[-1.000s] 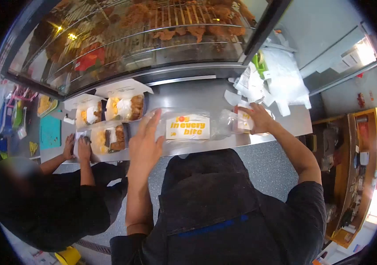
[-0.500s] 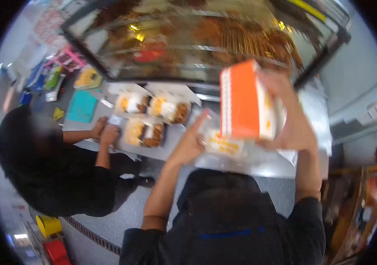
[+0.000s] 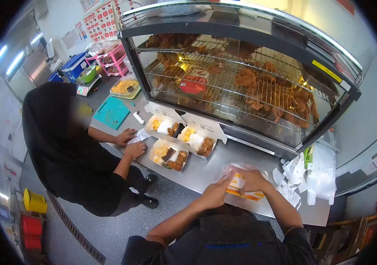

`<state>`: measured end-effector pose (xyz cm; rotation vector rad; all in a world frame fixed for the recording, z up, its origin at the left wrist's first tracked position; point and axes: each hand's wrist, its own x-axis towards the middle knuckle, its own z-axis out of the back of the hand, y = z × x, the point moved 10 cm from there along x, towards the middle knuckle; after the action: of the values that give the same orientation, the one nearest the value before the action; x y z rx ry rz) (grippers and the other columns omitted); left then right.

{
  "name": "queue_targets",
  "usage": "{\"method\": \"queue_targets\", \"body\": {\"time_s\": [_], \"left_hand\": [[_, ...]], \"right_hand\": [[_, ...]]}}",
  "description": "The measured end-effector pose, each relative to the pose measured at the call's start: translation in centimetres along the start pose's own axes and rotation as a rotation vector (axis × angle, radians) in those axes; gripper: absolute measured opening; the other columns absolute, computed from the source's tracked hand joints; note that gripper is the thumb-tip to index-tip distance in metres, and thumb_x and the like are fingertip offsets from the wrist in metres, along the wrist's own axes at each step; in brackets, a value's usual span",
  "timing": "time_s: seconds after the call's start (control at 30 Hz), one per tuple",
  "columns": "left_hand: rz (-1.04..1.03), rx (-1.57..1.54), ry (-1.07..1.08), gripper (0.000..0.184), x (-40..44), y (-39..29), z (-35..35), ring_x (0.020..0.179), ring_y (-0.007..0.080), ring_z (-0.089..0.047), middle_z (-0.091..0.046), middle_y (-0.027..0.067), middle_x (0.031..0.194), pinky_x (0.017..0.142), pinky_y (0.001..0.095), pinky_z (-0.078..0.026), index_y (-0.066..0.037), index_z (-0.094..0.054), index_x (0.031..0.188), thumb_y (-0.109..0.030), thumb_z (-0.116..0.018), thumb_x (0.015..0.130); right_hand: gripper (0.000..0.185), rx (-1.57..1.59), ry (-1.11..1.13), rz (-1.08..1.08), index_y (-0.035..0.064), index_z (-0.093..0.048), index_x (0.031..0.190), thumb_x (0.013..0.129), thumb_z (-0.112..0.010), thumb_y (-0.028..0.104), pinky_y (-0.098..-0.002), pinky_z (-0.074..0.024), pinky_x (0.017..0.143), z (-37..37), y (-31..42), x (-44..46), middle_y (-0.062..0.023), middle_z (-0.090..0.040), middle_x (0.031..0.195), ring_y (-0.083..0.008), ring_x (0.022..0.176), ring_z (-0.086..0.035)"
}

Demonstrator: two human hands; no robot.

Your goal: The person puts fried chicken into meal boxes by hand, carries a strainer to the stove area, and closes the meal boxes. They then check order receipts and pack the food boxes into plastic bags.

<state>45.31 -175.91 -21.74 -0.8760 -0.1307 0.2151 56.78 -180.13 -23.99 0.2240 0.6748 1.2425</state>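
Observation:
At the counter's front edge, a box with white, yellow and orange print (image 3: pixel 237 182) stands between my hands, largely covered by them. Clear plastic, like a thin bag (image 3: pixel 237 168), shows around its top. My left hand (image 3: pixel 215 193) is closed at the near left side, gripping box or plastic; which one I cannot tell. Across the top and right side lies my right hand (image 3: pixel 256 180), its fingertips mostly hidden behind the box. Left of my hands are open meal boxes with rice and fried pieces: a near one (image 3: pixel 169 154), one behind it (image 3: pixel 165 126) and one to the right (image 3: pixel 200 138).
A heated glass display case (image 3: pixel 223 84) with fried food backs the steel counter (image 3: pixel 188 174). Receipts (image 3: pixel 290 194) and clear plastic bags (image 3: pixel 322 181) lie right. A co-worker (image 3: pixel 78 150) stands left, hands on paper (image 3: pixel 140 136), near a teal cutting board (image 3: pixel 111 112).
The orange-and-white box came down from my raised right hand to the counter edge. Both hands are now together around it and the plastic. My view has shifted.

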Motion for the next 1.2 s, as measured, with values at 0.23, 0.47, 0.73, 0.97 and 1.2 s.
{"method": "queue_targets", "body": {"time_s": [0.23,0.47,0.73,0.97,1.2], "left_hand": [[-0.240,-0.194,-0.001,0.089,5.1,-7.9,3.8,0.136,0.0365,-0.037,-0.036,0.0222,0.148,0.110,0.0382,-0.034,-0.018,-0.025,0.152,0.011,-0.051,0.071],[-0.076,-0.250,-0.188,0.056,7.5,-3.0,6.0,0.106,0.0266,-0.064,-0.065,0.0187,0.118,0.087,0.0335,-0.050,-0.007,-0.064,0.123,0.010,-0.057,0.070],[-0.038,-0.198,0.019,0.020,11.0,-9.4,6.4,0.075,0.0143,-0.067,-0.070,0.0101,0.078,0.070,0.0263,-0.051,0.000,-0.070,0.079,0.010,-0.055,0.071],[-0.186,-0.709,-0.124,0.013,12.1,-21.0,3.2,0.075,0.0153,-0.066,-0.069,0.0131,0.085,0.061,0.0252,-0.053,0.004,-0.065,0.093,0.007,-0.064,0.081],[-0.200,-0.881,-0.095,0.014,15.0,-27.2,-4.3,0.075,0.0236,-0.069,-0.068,0.0179,0.084,0.066,0.0307,-0.056,0.006,-0.064,0.093,0.010,-0.065,0.080]], "right_hand": [[0.095,-0.290,-0.362,-0.088,0.0197,-0.037,0.145,0.064,-0.075,0.052,-0.0653,-0.0188,0.108,-5.2,-1.9,0.8,-0.0214,-0.032,0.147,-0.0421,0.138,-0.026],[0.080,-0.248,0.189,-0.479,0.0069,-0.052,0.134,0.077,-0.065,0.062,-0.0511,-0.0434,0.098,-3.0,-8.7,-11.4,-0.0192,-0.061,0.122,-0.0378,0.115,-0.057],[0.047,-0.321,-0.082,-0.057,-0.0022,-0.068,0.074,0.084,-0.065,0.044,-0.0486,-0.0487,0.082,11.7,0.3,-18.7,-0.0232,-0.065,0.075,-0.0406,0.082,-0.063],[0.023,-0.189,-0.307,0.137,0.0018,-0.060,0.074,0.084,-0.064,0.022,-0.0454,-0.0462,0.072,19.4,-0.4,-29.7,-0.0155,-0.063,0.073,-0.0377,0.077,-0.062],[0.018,0.178,-0.536,0.479,0.0031,-0.066,0.085,0.086,-0.069,0.021,-0.0375,-0.0486,0.079,26.2,-9.0,-41.5,-0.0087,-0.066,0.083,-0.0283,0.082,-0.063]]}}
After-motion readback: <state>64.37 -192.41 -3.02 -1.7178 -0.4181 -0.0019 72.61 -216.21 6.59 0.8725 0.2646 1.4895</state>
